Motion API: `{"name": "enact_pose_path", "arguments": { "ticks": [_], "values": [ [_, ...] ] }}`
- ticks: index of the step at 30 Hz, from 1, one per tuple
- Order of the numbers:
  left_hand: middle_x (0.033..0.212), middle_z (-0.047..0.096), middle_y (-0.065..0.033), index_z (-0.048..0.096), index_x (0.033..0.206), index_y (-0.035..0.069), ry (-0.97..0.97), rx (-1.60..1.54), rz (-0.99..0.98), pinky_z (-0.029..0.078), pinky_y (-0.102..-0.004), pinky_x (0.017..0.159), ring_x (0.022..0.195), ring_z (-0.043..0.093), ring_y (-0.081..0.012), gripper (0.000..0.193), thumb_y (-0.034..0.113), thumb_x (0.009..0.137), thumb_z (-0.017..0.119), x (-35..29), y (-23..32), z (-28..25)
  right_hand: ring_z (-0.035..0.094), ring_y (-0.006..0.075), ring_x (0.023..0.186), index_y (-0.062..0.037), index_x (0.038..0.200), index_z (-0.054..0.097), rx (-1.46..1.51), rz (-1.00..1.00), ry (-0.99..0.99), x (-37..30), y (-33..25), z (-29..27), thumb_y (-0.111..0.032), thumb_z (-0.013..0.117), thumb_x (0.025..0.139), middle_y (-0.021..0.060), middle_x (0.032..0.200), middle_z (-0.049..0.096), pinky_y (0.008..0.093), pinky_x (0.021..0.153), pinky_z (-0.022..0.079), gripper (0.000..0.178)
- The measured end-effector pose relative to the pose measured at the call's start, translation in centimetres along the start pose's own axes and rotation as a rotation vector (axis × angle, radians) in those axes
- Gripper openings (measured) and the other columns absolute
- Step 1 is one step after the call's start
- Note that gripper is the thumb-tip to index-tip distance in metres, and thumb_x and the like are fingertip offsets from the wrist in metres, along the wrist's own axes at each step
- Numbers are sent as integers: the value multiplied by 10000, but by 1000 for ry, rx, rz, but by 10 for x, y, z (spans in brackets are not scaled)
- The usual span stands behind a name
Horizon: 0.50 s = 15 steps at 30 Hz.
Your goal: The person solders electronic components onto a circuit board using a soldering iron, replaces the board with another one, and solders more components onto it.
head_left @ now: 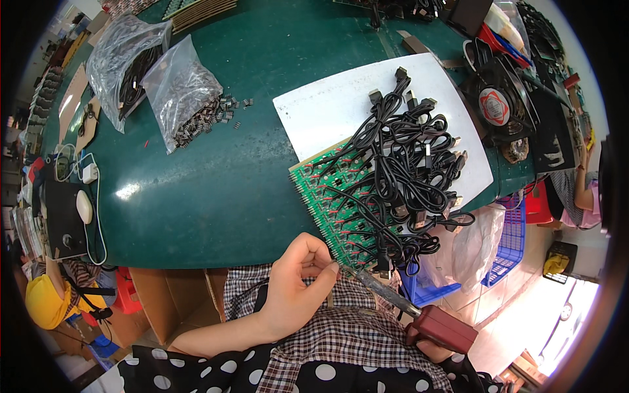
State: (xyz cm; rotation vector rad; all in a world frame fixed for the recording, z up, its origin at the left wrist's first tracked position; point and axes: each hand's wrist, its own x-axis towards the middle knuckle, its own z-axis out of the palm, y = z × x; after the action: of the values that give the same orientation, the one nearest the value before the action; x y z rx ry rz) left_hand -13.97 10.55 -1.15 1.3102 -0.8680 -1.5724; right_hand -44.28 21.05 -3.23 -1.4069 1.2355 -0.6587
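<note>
Taking the green circuit board panel as the centre of the dial, with twelve toward the far side of the table, the left hand sits at seven o'clock. Its thumb and fingertips are drawn together in a pinch at the panel's near edge; whether anything thin lies between them is too small to tell. The right hand, at five o'clock, grips the red-brown handle of a soldering iron, which covers most of its fingers. The iron's metal barrel points toward ten, its end close to the left fingertips (contact with the panel cannot be made out).

Black cables heap up at two o'clock, hiding the panel's right side and much of the white sheet; single cables are hard to trace through the tangle. Farther out at two stands a dark fan. At ten, small black connectors spill beside a clear bag, its contents blurred by the plastic. Between three and four, a pale plastic bag partly covers a blue basket. At eight, a person in yellow is cut by the dark rim.
</note>
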Motion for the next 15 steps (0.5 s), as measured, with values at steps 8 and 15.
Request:
{"name": "enact_pose_path", "arguments": {
  "ticks": [8, 15],
  "values": [
    [775, 567, -55, 449, 922, 7, 41, 75, 54, 455, -212, 624, 701, 556, -80, 138, -38, 814, 524, 2, 7, -3, 628, 252, 660, 18, 1095, 481, 58, 83, 61, -7, 10, -2, -324, 800, 579, 121, 810, 635, 312, 583, 495, 696],
    [876, 537, -87, 478, 1134, 18, 407, 1002, 463, 428, -268, 627, 685, 502, -144, 379, -6, 766, 564, 81, 60, -65, 586, 201, 658, 67, 939, 534, 499, 59, 171, 27, -46, 14, -302, 688, 747, 141, 744, 599, 305, 667, 468, 445]
  ]
}}
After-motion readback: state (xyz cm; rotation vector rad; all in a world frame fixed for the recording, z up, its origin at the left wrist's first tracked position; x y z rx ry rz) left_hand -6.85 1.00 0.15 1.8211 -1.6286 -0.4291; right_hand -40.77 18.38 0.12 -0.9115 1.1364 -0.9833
